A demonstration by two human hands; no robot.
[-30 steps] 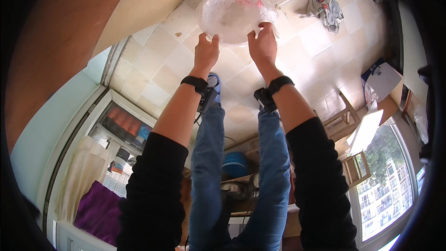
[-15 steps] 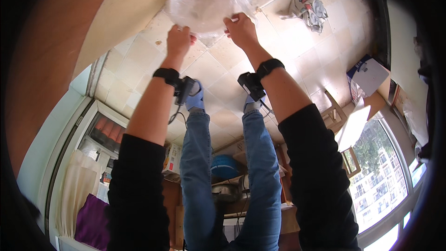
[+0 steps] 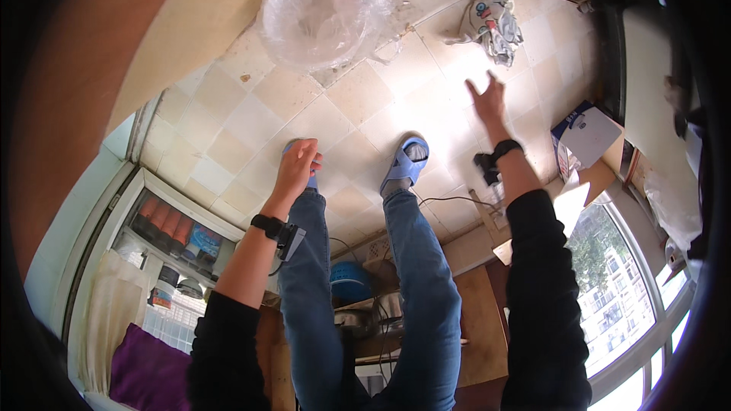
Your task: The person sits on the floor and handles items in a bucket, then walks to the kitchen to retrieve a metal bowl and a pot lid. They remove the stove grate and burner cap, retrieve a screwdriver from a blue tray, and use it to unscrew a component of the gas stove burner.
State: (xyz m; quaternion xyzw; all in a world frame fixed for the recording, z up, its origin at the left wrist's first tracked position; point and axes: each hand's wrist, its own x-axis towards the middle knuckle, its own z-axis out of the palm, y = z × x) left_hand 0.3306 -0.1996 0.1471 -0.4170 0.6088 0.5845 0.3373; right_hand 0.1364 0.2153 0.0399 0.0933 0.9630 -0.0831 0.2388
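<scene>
While nothing is gripped by either of the hands, the step in hand is judged to be the pause after a set-down. The left hand [image 3: 297,167] is held loosely curled and empty above the knee, near a blue slipper [image 3: 403,164]. The right hand [image 3: 487,103] is spread open over the tiled floor [image 3: 251,118]. Farther off, the clear plastic bag [image 3: 324,19] lies on the floor, well apart from both. A fresh reach forward would be called for to grasp it.

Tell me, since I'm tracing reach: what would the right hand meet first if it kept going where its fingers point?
Probably the crumpled cloth on the tiled floor. The right hand is open and points up-frame toward it; depth is unclear.
</scene>
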